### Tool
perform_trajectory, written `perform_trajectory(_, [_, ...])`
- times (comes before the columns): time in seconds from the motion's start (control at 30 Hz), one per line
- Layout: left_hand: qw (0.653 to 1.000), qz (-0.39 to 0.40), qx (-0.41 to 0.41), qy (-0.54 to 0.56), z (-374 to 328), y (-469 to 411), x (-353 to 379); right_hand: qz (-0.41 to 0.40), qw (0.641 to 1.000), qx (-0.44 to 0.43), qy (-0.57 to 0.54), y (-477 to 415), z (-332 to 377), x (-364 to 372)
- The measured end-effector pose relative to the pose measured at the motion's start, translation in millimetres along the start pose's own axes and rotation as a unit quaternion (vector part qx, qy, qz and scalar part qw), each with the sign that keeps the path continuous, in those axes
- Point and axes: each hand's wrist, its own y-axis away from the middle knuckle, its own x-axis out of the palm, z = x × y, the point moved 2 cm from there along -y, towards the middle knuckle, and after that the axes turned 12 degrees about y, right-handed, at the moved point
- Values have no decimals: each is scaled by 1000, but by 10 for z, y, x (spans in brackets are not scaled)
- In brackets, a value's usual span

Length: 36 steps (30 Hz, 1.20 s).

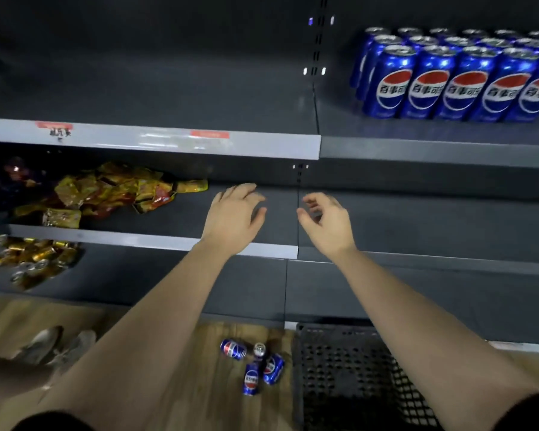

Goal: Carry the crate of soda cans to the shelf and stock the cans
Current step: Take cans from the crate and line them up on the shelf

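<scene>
Your left hand [234, 217] and right hand [327, 223] hover loosely open, holding nothing, over the middle shelf [417, 219], stocked cans [430, 88] at 1 o'clock, crate [339, 362] on the floor [206, 396] at 5, so stocking looks mid-way and next probably means bending for the loose cans [252, 379] at 6 o'clock.

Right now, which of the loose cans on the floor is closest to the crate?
The rightmost floor can, lying tilted just left of the black crate. The other three cans in that cluster all sit further left of it.
</scene>
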Motion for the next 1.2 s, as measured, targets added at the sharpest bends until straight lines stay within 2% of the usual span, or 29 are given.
perform_trajectory(0.27, [995, 56, -86, 15, 542, 671, 268, 119, 991, 53, 36, 606, -143, 559])
perform_trajectory(0.57, [986, 122, -115, 0, 1079, 1266, 885, 226, 961, 136, 79, 1308, -566, 1279])
perform_trajectory(0.83, [986, 140, -85, -3, 1870, 1794, 1964, 245, 943, 208, 90, 1925, -1185, 2491])
perform_trajectory(1.2, [986, 135, -101, 1, 3150, 2483, 4190, 264, 923, 265, 95, 2763, -2876, 4610])
